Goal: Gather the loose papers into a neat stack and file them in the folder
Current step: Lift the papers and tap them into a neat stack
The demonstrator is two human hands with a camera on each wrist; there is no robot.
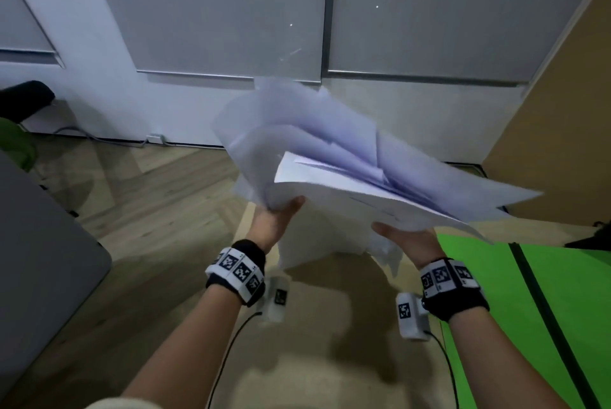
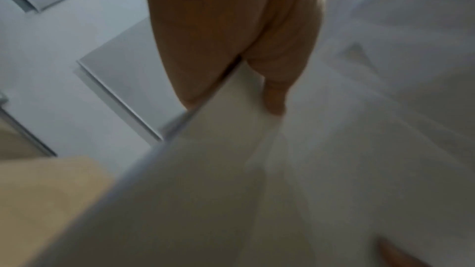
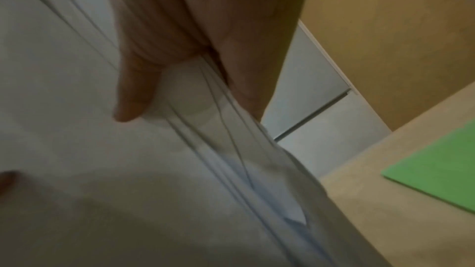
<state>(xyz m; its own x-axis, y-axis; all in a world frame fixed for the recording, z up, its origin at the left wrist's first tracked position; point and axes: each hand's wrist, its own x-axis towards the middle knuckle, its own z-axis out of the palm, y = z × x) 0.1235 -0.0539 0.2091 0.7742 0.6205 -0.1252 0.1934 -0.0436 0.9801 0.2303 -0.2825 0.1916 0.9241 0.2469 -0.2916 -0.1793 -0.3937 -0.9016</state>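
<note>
Left hand [image 1: 276, 217] and right hand [image 1: 405, 238], each grasping a near edge of the splayed, uneven papers [image 1: 334, 157] held aloft above the table [image 1: 317, 359]; green folder [image 1: 515, 293] lying to the right; step judged gathering, with squaring the edges and filing to follow.

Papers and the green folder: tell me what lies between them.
Nothing visible does. Both the left hand and right hand grip the messy papers in the air. The green folder lies flat on the table, to their right, with only bare tabletop between.
</note>
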